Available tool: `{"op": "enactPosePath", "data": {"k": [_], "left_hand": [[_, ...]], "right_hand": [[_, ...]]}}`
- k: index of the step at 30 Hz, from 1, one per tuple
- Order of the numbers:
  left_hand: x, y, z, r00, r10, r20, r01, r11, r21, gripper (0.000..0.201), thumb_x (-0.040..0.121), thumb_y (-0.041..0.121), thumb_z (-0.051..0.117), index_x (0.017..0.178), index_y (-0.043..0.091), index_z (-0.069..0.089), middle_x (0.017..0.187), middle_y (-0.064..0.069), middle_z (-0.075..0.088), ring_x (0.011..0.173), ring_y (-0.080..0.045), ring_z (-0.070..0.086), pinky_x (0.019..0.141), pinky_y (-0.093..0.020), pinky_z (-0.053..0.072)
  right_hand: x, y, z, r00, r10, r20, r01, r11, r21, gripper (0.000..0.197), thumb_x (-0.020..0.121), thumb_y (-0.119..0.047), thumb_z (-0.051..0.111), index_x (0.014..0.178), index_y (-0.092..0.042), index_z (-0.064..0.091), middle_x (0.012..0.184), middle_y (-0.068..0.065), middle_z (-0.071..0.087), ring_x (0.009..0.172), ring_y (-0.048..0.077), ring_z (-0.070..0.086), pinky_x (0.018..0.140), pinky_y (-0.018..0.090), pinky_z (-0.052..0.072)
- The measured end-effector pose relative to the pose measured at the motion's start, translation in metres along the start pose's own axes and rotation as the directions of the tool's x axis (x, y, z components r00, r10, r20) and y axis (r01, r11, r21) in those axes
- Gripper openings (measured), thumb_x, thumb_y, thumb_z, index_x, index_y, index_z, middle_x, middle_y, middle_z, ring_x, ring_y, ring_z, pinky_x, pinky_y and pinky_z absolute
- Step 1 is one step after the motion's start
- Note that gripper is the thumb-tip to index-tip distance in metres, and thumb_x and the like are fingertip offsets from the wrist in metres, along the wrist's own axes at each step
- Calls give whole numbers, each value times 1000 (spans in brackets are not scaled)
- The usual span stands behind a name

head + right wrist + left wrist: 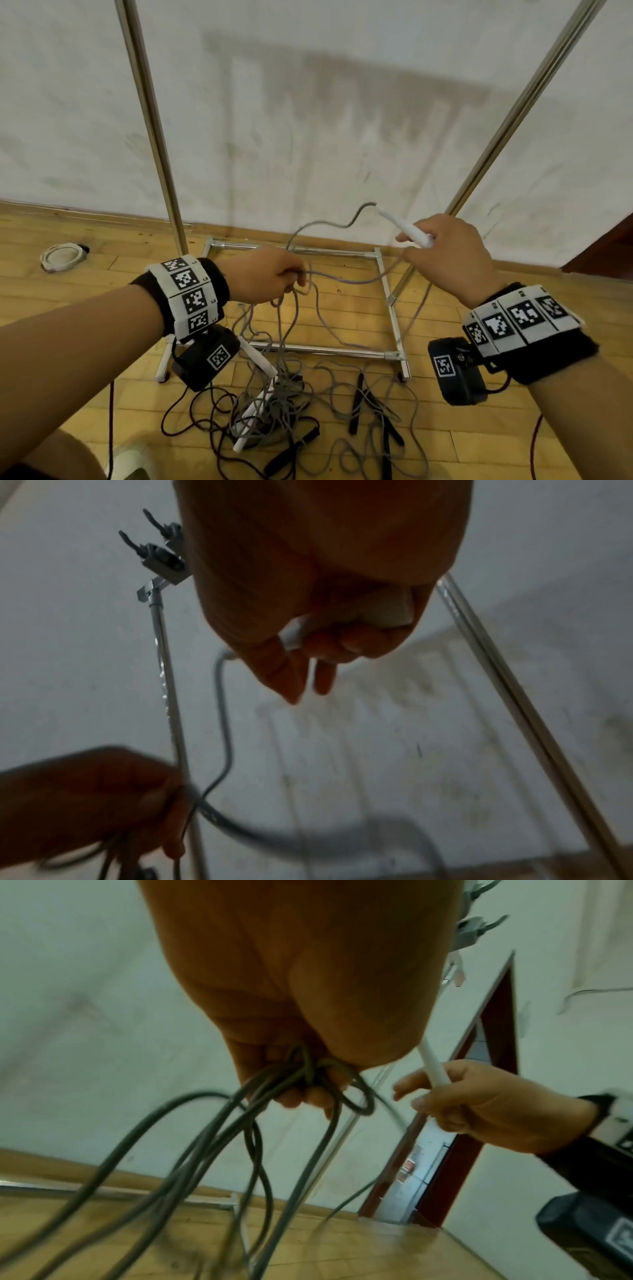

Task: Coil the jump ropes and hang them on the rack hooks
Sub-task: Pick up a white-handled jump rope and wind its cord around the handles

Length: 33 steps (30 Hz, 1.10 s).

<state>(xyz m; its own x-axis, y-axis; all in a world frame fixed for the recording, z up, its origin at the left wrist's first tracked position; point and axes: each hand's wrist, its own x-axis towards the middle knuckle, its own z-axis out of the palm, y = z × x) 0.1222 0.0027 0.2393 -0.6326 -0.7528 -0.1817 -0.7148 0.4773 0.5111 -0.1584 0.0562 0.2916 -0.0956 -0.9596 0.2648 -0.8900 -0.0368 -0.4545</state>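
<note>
Grey rope held up between both hands before the rack.
Left hand has its grip around several rope loops; right hand grips the white handle; more ropes lie tangled on the floor.

The head view is evenly and softly lit, and a broad faint shadow is cast on the wall. Straight rack poles are bowed toward the edges by the wide lens. The left wrist view is bright, but the cords are smeared by blur. The right wrist view is dim and grainy, with the left hand blurred and underexposed.
</note>
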Motion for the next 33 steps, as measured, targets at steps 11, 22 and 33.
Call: {"op": "enactPosePath", "data": {"k": [11, 22, 33], "left_hand": [[-10, 39, -7, 959, 204, -199, -222, 973, -71, 27, 104, 25, 47, 79, 21, 57, 65, 9, 52, 56, 0, 49, 55, -16, 38], [-13, 7, -16, 997, 75, -29, -75, 997, -3, 14, 88, 19, 66, 94, 30, 68, 92, 13, 66, 82, -1, 59, 74, -22, 49], [-11, -14, -28, 999, -37, 8, 37, 999, 16, 25, 106, 28, 37, 92, 32, 58, 92, 10, 62, 82, -7, 58, 68, -22, 40]], "right_hand": [[-25, -46, 48, 932, -160, 327, 34, 933, 358, 14, 91, -36, 66, 91, -23, 73, 75, 2, 71, 65, 15, 64, 60, 33, 47], [-9, -42, 22, 980, -145, 136, 83, 919, 385, 31, 91, -31, 67, 77, -4, 70, 55, 9, 53, 49, 18, 45, 51, 37, 39], [10, -4, 1, 996, 55, -66, -34, 959, 280, 33, 84, -36, 71, 69, -7, 69, 57, 11, 56, 48, 11, 44, 52, 28, 37]]}}
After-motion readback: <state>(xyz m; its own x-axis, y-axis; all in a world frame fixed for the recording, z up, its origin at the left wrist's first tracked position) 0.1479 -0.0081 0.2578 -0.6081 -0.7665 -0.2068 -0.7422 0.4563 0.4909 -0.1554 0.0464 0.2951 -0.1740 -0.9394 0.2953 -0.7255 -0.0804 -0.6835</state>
